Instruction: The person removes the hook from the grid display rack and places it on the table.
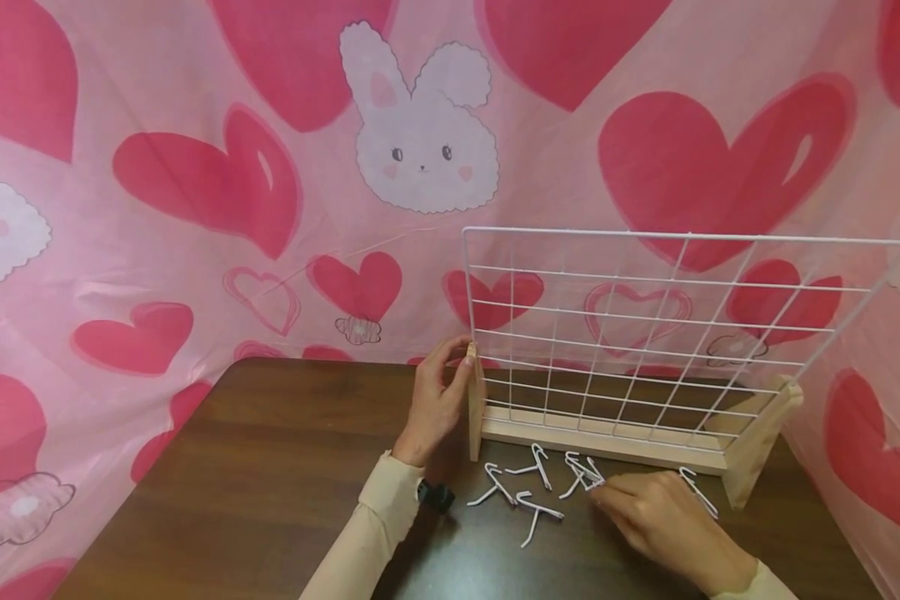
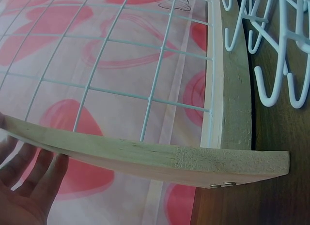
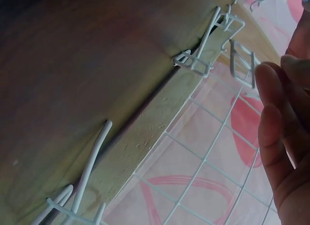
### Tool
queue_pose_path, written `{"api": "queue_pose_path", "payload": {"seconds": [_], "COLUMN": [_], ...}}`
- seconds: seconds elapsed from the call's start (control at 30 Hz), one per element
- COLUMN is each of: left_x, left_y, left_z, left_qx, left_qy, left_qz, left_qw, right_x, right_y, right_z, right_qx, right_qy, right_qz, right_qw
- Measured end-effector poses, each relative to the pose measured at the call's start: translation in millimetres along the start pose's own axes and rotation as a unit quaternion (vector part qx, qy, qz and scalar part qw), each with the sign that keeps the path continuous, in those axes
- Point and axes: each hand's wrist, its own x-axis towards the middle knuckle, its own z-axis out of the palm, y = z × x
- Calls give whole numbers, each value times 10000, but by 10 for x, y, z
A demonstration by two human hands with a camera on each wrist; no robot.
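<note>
A white wire grid rack [image 1: 630, 329] leans in a pale wooden stand [image 1: 607, 442] on the dark table. My left hand [image 1: 431, 404] grips the stand's left side panel [image 2: 145, 155], thumb on the near side and fingers behind it. Several white wire hooks [image 1: 538, 510] lie in front of the stand. Low over them, my right hand [image 1: 663, 521] has thumb and fingertips brought together at the end of one white hook [image 3: 242, 65], pinching it. Its fingers are curled in the right wrist view, partly hiding the contact. Another hook [image 1: 697, 492] lies beyond the right hand.
The stand's right side panel [image 1: 761, 442] rises near the table's right edge. Brown tabletop [image 1: 270, 467] stretches away to the left. Behind the table hangs a pink cloth [image 1: 270, 50] with hearts and rabbits. A black watch [image 1: 437, 496] is on the left wrist.
</note>
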Motion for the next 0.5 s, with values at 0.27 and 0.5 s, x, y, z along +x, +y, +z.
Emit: {"api": "queue_pose_path", "payload": {"seconds": [0.27, 0.5], "left_x": [2, -7], "left_y": [-10, 1], "left_z": [4, -3], "left_qx": [-60, 37], "left_qy": [-23, -24], "left_qz": [29, 40], "left_qw": [10000, 10000], "right_x": [-46, -106], "right_y": [3, -9], "right_z": [21, 34], "right_qx": [179, 283], "right_qy": [-198, -600], "right_qz": [-10, 12], "right_qw": [9996, 9978]}}
